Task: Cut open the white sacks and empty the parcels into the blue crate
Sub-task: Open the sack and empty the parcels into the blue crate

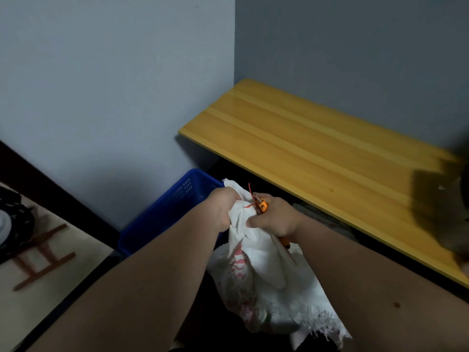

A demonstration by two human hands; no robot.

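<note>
- Head view: we see our left hand [224, 208] clenched round the gathered neck of a white sack [256, 252], bunching the cloth just below its top.
- Our right hand [272, 218] grips an orange-handled cutter [262, 207], whose tip sits at the red tie string [251, 196] on the sack's neck; the thumb of that hand presses against the sack cloth. We cannot make out the blade itself.
- The sack hangs down between our two forearms; it carries faded red printing on its side, and its lower edge is frayed.
- The blue crate [172, 212] stands just behind and to the left of the sack, against the pale wall [114, 85]; our left forearm hides much of it, and we cannot tell what lies inside.
- A yellow worktop [317, 158] of wooden planks runs along the right, in the corner of the room, above and beside the sack.
- At the right edge a dark blurred shape [439, 209] rests on the worktop; we cannot tell what it is.
- At lower left there is a light floor with a brown wooden frame [43, 257] on it and a dark rounded object [15, 219] beside that.
</note>
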